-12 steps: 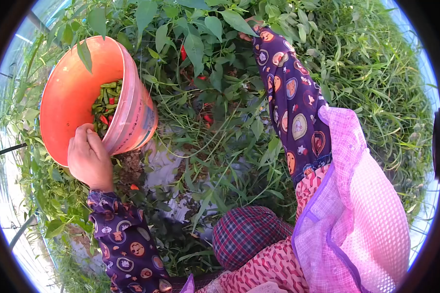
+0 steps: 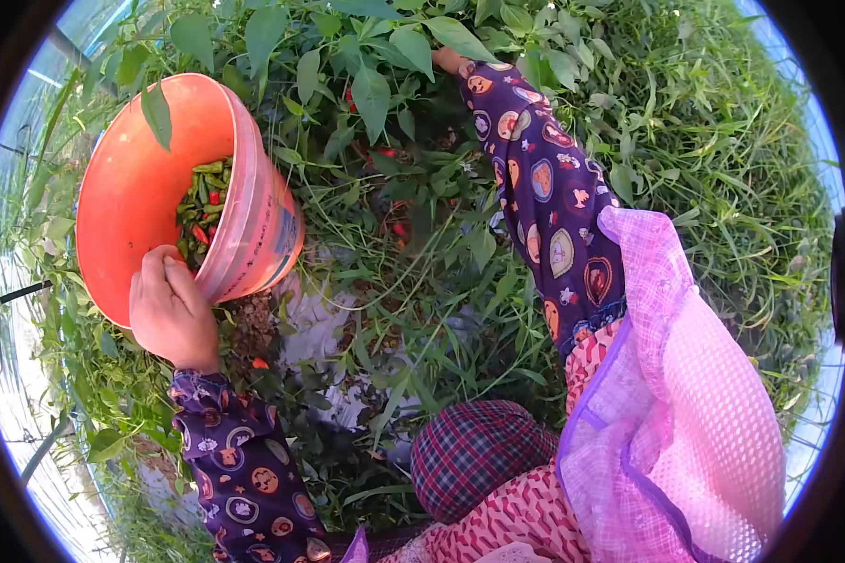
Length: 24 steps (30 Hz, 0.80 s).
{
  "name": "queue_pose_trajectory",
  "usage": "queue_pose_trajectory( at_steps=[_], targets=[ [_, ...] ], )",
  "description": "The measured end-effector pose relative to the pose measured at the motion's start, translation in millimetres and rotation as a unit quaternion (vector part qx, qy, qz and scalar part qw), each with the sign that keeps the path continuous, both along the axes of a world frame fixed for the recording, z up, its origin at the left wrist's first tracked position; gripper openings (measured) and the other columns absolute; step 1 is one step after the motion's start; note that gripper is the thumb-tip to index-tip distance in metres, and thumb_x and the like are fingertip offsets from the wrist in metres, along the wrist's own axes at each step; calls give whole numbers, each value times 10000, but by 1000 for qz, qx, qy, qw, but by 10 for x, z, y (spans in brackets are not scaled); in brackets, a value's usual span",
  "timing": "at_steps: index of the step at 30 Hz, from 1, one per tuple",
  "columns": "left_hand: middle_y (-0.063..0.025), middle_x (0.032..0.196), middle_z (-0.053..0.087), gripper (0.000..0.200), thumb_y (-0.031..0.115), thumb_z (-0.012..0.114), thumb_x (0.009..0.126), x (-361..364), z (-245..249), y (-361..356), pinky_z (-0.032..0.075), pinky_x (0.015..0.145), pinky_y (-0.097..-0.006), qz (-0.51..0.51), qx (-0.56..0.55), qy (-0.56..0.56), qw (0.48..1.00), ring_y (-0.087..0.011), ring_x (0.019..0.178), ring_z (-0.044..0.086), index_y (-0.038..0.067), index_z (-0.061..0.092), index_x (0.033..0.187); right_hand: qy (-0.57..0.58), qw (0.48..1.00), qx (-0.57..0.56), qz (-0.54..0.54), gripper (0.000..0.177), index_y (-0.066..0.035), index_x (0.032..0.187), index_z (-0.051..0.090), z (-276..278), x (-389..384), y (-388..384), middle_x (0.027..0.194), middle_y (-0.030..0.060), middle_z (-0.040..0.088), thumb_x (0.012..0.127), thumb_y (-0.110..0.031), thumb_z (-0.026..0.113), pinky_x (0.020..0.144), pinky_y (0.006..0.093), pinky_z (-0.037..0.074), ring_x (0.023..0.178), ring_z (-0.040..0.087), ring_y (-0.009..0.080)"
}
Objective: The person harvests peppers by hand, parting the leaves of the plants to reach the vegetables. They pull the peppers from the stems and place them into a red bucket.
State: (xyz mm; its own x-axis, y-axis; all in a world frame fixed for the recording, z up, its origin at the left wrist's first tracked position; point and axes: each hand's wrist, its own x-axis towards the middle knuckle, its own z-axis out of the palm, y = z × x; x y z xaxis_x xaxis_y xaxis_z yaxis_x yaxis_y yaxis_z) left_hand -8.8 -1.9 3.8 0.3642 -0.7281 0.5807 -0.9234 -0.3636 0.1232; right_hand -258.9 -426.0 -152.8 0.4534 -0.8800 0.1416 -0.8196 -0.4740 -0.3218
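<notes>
My left hand (image 2: 172, 310) is closed over the near rim of an orange bucket (image 2: 127, 202), which tilts with its mouth toward me. Green and red peppers (image 2: 205, 205) lie together in the bottom of the bucket. At the top, my right hand (image 2: 449, 62) reaches in among the pepper plant leaves (image 2: 371, 98). Its fingers are hidden by foliage, so I cannot see what they touch. Under the leaves, between the bucket and my right sleeve, red peppers (image 2: 401, 230) show.
Grass and weeds (image 2: 714, 178) grow thickly on the right. Pale ground sheeting (image 2: 314, 324) shows in patches between stems. A loose red piece (image 2: 259, 363) lies below the bucket. My plaid-covered knee (image 2: 474, 460) and pink mesh garment (image 2: 714, 422) fill the lower part.
My right hand and sleeve have shifted left, deeper behind the leaves. The left hand keeps its grip on the bucket, which has barely moved.
</notes>
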Motion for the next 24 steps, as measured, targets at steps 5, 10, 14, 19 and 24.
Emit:
queue_pose_trajectory(
  at_steps=[5,10,14,19,24],
  targets=[
    [-87,728,626,191,154,482,949,75,-61,-5,463,607,-382,-12,-2,-16,1000,-261,675,619,86,660,937,-87,993,-79,-33,389,-141,1008,709,-240,140,42,919,131,695,794,-462,656,786,412,518,893,651,330],
    [-91,720,618,186,156,487,942,77,-51,-2,458,602,-388,-1,7,-20,1000,-264,666,613,93,662,932,-152,986,-54,-32,362,-168,1052,682,-176,177,118,992,111,690,796,-422,653,771,424,525,925,648,319],
    [-94,714,613,181,160,493,936,97,-80,-11,454,595,-393,-8,-14,-28,999,-272,657,607,99,663,924,-83,988,-120,-45,389,-169,1080,675,494,165,820,959,103,685,781,-417,692,751,415,524,900,651,303],
    [-115,707,610,154,127,508,899,43,-46,-27,452,614,-423,2,-16,-13,1000,-298,674,591,77,652,879,-170,976,-125,59,427,-72,1061,623,588,-34,1493,934,134,692,767,-356,750,724,412,514,846,662,324],
    [-114,712,617,152,123,508,894,39,-53,-30,455,620,-418,1,-17,-24,1000,-296,679,593,80,654,883,-548,825,137,11,301,-17,1026,611,919,106,2410,751,23,625,811,-190,732,534,280,460,622,583,116]
  ],
)
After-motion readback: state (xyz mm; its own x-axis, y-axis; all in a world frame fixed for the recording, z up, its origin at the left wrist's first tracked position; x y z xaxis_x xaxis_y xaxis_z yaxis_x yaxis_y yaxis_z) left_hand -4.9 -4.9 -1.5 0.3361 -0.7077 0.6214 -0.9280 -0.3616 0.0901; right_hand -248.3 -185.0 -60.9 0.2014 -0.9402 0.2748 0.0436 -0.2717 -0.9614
